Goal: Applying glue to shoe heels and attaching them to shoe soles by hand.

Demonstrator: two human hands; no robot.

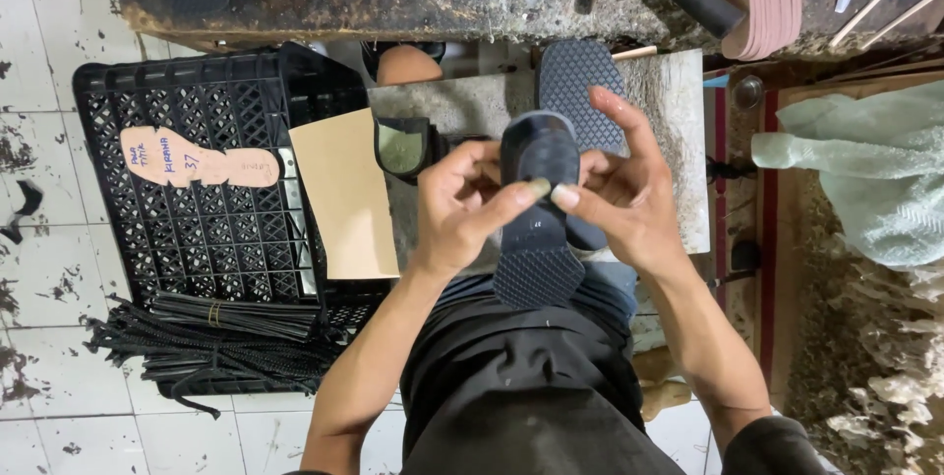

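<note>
Both hands, left hand point(462, 205) and right hand point(619, 195), grip 1 black shoe sole point(538, 229) above the stone slab's point(678, 141) front edge; thumbs should press evenly.

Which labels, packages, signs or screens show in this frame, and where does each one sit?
Paper insole pattern: lies flat on the black plastic crate, left of the hands; foot-shaped, pale pink-tan, with handwritten marks in blue ink.
Tan card sheet: leans at the crate's right edge, beside the left hand; plain, no marking visible.
No screens, signs or printed packages are visible.
</note>
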